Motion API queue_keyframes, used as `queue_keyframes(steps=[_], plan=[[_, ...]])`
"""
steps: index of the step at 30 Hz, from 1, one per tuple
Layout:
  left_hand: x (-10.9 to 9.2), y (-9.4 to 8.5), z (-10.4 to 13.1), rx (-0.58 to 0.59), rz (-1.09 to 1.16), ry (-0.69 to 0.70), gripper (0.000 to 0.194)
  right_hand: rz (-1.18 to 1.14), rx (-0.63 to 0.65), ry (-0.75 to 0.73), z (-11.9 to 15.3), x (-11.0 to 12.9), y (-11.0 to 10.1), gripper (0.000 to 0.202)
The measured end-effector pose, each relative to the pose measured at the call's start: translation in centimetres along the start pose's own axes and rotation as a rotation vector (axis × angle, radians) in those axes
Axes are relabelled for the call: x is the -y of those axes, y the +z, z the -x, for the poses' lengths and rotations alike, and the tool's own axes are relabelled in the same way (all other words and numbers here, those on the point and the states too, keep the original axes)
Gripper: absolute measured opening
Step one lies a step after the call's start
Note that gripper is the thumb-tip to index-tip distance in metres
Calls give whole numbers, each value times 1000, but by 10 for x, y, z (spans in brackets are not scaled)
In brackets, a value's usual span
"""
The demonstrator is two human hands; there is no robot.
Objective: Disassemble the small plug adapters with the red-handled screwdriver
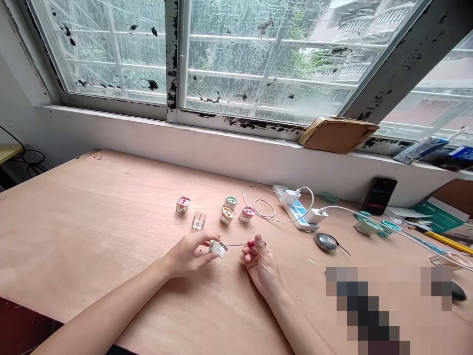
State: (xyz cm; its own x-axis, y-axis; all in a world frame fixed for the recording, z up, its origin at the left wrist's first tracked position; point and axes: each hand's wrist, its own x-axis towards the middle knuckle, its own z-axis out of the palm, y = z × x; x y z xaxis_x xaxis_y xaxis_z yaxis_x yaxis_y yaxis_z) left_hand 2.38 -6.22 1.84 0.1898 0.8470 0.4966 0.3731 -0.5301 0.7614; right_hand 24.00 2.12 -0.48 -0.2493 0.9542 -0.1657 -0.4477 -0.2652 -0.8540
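My left hand (pixel 194 252) pinches a small clear plastic pencil sharpener (pixel 216 249) between thumb and fingers, a little metal plate showing at its right side. In my right hand (pixel 261 264) is a thin screwdriver (pixel 238 245) with a red handle, held level, its shaft reaching left to the metal plate. Whether the tip touches a screw is too small to tell. Beyond the hands stand similar small clear boxes: one with a pink top (pixel 183 204), a green one (pixel 231 202), an orange one (pixel 226 215) and another pink one (pixel 247 213). A clear empty case (pixel 198 221) lies near my left fingers.
A white power strip (pixel 295 209) with plugs and looping cables lies at the back. To the right are a round dark object (pixel 326 241), teal-rimmed plastic pieces (pixel 368 227), a phone (pixel 379 195) leaning on the wall and a yellow pencil (pixel 449 240). Pixelated blocks hide the lower right.
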Motion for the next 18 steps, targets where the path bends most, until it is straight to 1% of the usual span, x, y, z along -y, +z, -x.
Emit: queue_keyframes(steps=[4,10,15,18], plan=[[0,0,1,30,44,-42,28,-6,9,2,0,-1,0,53],[0,1,2,63,77,-44,27,-7,-8,7,3,-1,4,57],[2,0,4,43,80,-102,34,-28,-21,10,4,2,7,54],[3,-2,3,9,58,-145,36,-35,-4,-27,5,7,7,50]])
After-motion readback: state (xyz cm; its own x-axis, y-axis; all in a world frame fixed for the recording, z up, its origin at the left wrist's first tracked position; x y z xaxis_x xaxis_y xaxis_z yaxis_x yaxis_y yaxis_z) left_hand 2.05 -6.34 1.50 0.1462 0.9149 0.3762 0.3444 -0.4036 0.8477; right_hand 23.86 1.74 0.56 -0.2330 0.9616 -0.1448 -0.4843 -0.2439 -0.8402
